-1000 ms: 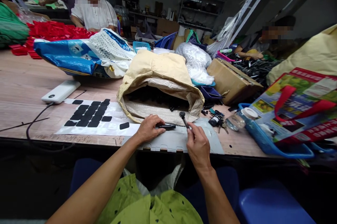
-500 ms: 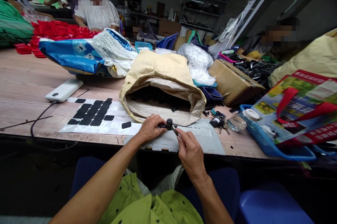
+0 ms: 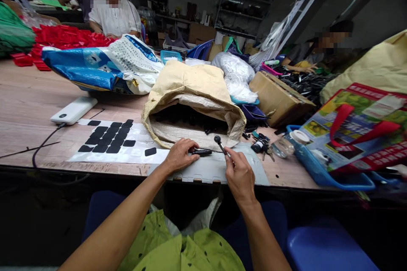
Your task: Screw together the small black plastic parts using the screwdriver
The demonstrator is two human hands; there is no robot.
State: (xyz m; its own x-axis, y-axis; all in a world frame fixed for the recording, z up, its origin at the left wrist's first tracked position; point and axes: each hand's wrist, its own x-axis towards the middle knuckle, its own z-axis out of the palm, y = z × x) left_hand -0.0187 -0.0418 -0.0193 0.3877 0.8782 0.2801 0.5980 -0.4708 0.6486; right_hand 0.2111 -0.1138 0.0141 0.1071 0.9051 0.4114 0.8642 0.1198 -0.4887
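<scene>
My left hand (image 3: 180, 157) is closed on a slim black part (image 3: 204, 152), pinning it over the grey board (image 3: 251, 167) at the table's front edge. To its right, my right hand (image 3: 240, 175) grips a short stick with a black ball-shaped head (image 3: 219, 142) and a shiny shaft. The ball points up and away from me, apart from the black part. Just behind both hands lies a tan paper sack (image 3: 190, 76), its mouth facing me; dark pieces show dimly inside. Left of my hands is a white sheet (image 3: 143, 133) bearing several black rounded pads (image 3: 108, 136).
A white power bank (image 3: 74, 110) with a cable lies left. Behind it are a blue-white sack (image 3: 95, 67) and red pieces (image 3: 73, 35). Keys (image 3: 270, 154), a blue tray (image 3: 337, 182) and a cardboard box (image 3: 280, 97) stand right. Other people sit farther back.
My right hand has moved right, lifting the ball-headed stick away from the black part. My left hand stays on that part. The whole view has shifted slightly.
</scene>
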